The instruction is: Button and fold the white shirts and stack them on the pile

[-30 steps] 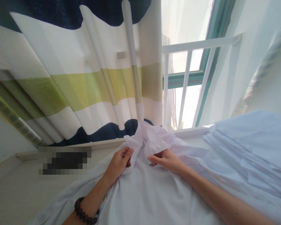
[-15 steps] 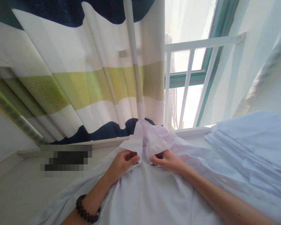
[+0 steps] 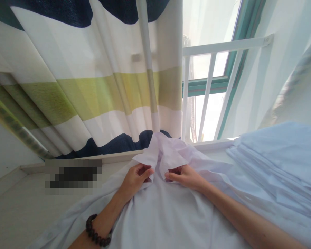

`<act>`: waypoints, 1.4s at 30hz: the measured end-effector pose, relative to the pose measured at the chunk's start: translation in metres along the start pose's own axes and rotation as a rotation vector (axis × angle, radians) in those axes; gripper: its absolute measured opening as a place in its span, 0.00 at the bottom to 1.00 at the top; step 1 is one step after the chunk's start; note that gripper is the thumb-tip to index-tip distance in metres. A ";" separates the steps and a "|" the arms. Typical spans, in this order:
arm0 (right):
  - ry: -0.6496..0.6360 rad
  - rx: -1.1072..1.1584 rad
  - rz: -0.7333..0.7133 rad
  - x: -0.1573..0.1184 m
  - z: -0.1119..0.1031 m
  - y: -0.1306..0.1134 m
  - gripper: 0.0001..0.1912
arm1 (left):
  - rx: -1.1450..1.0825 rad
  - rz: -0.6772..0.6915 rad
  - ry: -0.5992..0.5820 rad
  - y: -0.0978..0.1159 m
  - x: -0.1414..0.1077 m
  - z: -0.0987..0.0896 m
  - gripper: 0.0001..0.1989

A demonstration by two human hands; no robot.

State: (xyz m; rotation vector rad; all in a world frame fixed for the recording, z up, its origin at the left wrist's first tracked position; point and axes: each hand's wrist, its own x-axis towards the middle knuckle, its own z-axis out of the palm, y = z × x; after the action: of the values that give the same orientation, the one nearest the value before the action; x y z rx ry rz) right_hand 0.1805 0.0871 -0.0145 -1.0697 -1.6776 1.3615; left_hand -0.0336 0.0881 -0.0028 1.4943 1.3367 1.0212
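Note:
A white shirt (image 3: 168, 211) lies spread over the surface in front of me, its collar at the far end near the window ledge. My left hand (image 3: 138, 176), with a dark beaded bracelet (image 3: 96, 231) on its wrist, pinches the left side of the collar opening between thumb and fingers. On the other side, my right hand (image 3: 184, 177) pinches the right edge of the opening. A narrow gap of cloth separates the two hands. The fingers behind the fabric are partly hidden.
Folded pale cloths (image 3: 287, 152) are stacked at the right. A striped curtain (image 3: 93, 97) hangs behind the ledge, beside a white railing (image 3: 228, 45) and a window. At the left is a blurred dark patch (image 3: 74, 176).
My left hand has shifted very slightly left and up, with the shirt edge still in its fingers. My right hand stays almost in place.

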 end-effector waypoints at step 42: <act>-0.031 -0.178 -0.115 -0.001 0.005 0.002 0.12 | 0.036 0.168 0.027 -0.001 -0.003 0.011 0.11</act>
State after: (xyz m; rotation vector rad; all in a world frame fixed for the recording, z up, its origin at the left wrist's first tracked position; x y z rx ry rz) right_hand 0.1767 0.0842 -0.0178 -1.0371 -1.8814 1.1792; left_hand -0.0233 0.0843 -0.0068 1.6469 1.2702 1.1323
